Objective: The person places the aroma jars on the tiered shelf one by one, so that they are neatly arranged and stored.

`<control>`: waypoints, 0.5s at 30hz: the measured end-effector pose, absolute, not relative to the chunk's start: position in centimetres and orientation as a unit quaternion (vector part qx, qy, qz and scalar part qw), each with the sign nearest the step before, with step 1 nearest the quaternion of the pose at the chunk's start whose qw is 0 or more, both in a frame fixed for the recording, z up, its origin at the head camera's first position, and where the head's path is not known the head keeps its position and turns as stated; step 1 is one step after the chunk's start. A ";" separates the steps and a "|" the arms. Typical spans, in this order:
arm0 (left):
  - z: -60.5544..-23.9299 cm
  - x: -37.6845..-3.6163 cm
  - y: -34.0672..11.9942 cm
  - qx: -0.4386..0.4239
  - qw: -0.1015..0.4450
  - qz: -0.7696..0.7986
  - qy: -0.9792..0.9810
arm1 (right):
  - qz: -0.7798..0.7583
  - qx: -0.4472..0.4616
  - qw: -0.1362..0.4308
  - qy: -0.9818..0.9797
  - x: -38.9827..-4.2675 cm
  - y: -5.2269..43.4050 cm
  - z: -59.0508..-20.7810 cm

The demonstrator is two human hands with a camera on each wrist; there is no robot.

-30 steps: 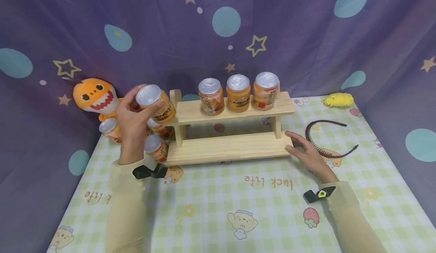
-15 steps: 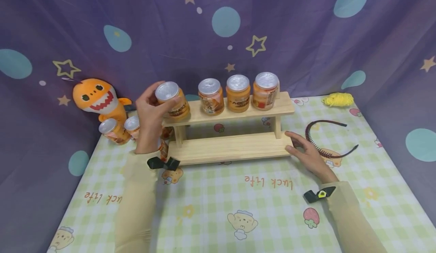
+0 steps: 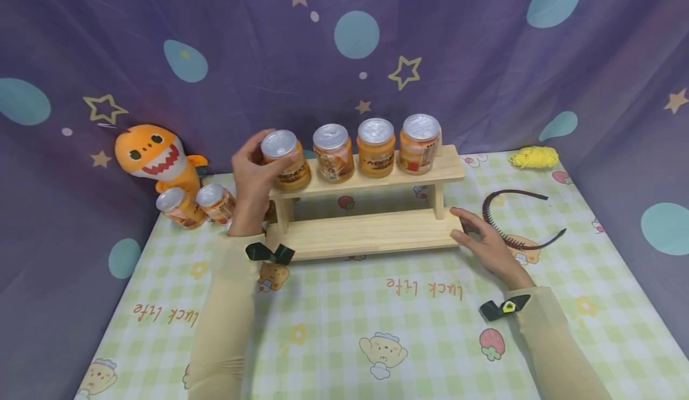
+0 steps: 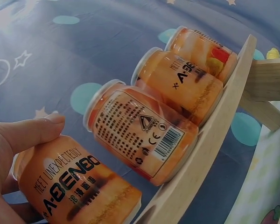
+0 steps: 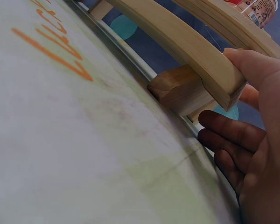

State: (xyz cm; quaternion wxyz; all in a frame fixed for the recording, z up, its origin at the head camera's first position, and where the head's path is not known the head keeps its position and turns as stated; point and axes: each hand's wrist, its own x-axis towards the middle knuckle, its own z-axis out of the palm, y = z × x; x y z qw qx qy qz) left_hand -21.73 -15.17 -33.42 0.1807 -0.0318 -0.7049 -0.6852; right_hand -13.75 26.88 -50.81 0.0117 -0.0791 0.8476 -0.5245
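To set it well, the left hand (image 3: 253, 170), its grip curled around the orange can (image 3: 285, 159), should lower it upright onto the top shelf (image 3: 371, 179) beside the three cans (image 3: 377, 146), while the right hand (image 3: 484, 241) steadies the rack's lower board (image 3: 366, 232) with flat open fingers.

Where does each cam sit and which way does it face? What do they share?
Head: above the table, facing forward and down at the wooden rack; both forearms and hands show.
Left wrist: beside the left hand, facing along the top shelf's cans; fingers grip an orange can.
Right wrist: low by the tablecloth, facing the rack's end; right hand touches it.
Shared: the rack appears in all views.
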 end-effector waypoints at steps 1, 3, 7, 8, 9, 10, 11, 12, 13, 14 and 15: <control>-33.5 -21.8 -15.1 -0.031 0.178 -0.685 -0.705 | -0.525 -0.079 0.013 0.847 -13.7 26.9 -50.8; -33.6 -21.9 -15.0 -0.026 0.175 -0.684 -0.708 | -0.526 -0.078 0.014 0.847 -13.7 26.8 -50.8; -33.8 -22.0 -15.0 -0.020 0.171 -0.679 -0.714 | -0.524 -0.080 0.013 0.848 -13.8 26.8 -50.9; -33.9 -22.0 -14.9 -0.020 0.171 -0.677 -0.716 | -0.523 -0.081 0.012 0.848 -13.8 26.8 -50.9; -34.0 -22.1 -14.9 -0.020 0.171 -0.675 -0.717 | -0.523 -0.080 0.012 0.848 -13.8 26.8 -50.9; -34.0 -22.1 -14.9 -0.021 0.172 -0.675 -0.718 | -0.522 -0.082 0.011 0.849 -13.8 26.9 -51.0; -34.1 -22.2 -14.9 -0.022 0.173 -0.674 -0.718 | -0.522 -0.082 0.010 0.849 -13.8 26.9 -51.0; -34.1 -22.2 -14.8 -0.024 0.174 -0.674 -0.717 | -0.521 -0.083 0.009 0.849 -13.9 26.9 -51.0; -34.2 -22.3 -14.8 -0.026 0.175 -0.674 -0.717 | -0.521 -0.082 0.008 0.850 -13.9 27.0 -51.0; -34.2 -22.4 -14.8 -0.028 0.176 -0.673 -0.718 | -0.521 -0.082 0.007 0.850 -13.9 27.0 -51.0; -34.2 -22.4 -14.7 -0.029 0.176 -0.673 -0.718 | -0.521 -0.081 0.006 0.849 -13.9 27.0 -51.0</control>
